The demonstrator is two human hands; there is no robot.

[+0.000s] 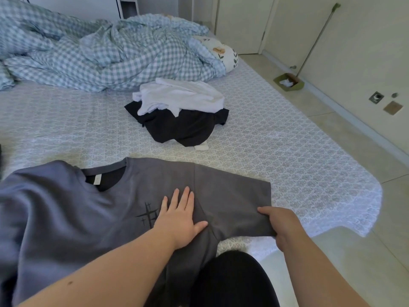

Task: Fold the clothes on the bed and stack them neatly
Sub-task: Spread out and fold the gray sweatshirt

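A grey T-shirt (77, 209) lies spread face up on the bed (276, 151), at its near edge, collar pointing toward the far side. The left hand (180, 218) rests flat on the shirt's chest, fingers straight, just beside a black print (147, 214). The right hand (281, 227) pinches the hem of the shirt's sleeve (234, 202), thumb on top, fingers curled under the cloth. The two hands are apart, with the sleeve between them. Beyond the shirt, further up the bed, sits an unfolded pile: a white garment (181, 97) on a black garment (183, 127). Past that pile lies a rumpled checked duvet (99, 52).
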